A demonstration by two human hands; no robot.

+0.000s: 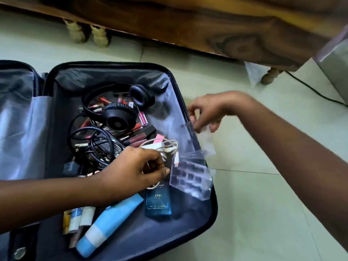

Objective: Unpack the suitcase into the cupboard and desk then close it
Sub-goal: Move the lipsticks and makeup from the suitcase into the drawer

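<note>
Pale green tiled floor (244, 204); dark wooden furniture (207, 25) on turned legs (271, 75); black cable (310, 89) trailing.

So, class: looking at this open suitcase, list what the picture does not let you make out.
- Head view: the cosmetics under the headphones and black cables are too tangled to count.
- The tubes are partly covered by the left forearm.
- What the right hand pinches is motion-blurred.
- The suitcase and its left half are cut off by the frame edges.
</note>
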